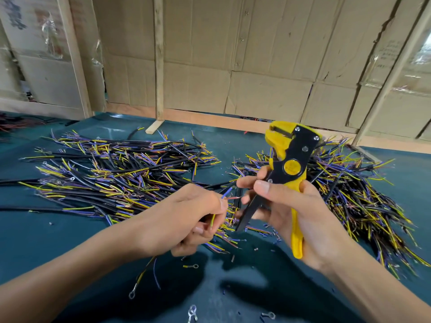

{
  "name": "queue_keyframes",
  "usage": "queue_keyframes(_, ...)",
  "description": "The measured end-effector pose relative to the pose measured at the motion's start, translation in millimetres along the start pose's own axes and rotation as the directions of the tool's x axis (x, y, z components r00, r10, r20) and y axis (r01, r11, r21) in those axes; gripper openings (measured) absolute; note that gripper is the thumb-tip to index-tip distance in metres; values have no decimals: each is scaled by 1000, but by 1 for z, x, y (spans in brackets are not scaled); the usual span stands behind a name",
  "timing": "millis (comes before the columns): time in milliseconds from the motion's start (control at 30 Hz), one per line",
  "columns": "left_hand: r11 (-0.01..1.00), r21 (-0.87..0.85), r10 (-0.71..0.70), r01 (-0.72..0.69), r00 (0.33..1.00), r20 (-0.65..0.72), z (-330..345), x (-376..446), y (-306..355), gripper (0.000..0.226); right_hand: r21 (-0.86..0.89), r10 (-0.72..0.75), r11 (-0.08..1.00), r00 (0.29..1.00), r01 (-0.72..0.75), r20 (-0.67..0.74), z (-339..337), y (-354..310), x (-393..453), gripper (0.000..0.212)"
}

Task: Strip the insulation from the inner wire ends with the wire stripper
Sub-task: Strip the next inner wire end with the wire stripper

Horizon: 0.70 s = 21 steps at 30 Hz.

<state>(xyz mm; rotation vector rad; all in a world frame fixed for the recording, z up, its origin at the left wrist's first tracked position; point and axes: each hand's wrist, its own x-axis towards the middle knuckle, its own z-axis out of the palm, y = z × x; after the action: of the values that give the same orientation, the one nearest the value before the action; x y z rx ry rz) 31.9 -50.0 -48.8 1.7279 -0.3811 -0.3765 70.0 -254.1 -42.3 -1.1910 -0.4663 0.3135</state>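
Now the left hand (186,220) pinches thin blue and yellow inner wires (224,197), cable hidden in its fist; the right hand (291,210) grips the yellow-and-black wire stripper (289,164) just beside.

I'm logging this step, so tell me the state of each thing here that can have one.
Yellow and black wire stripper: held upright, off the table, no wire in it.
Right hand: grips the stripper's handles.
Left hand: pinches a thin cable.
Blue inner wire: insulated.
Bare copper wire end: stripped.
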Motion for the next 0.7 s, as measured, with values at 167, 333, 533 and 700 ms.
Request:
queue_keyframes(167,996,80,-27,25,999,27,7,-1,1,28,-193,-143,970,988,150,49,7,6,-5,33)
queue_keyframes(333,995,87,-48,45,998,36,10,-1,1,28,-200,-160,967,987,155,-10,12,8,-5,22)
queue_keyframes(533,991,129,-39,30,997,66,11,-3,4,32,-71,88,993,996,-89,-12,10,1,-3,20)
queue_keyframes(700,879,473,62,-66,998,25,7,-9,4,34,-41,238,971,969,-236,61,9,-1,-2,20)
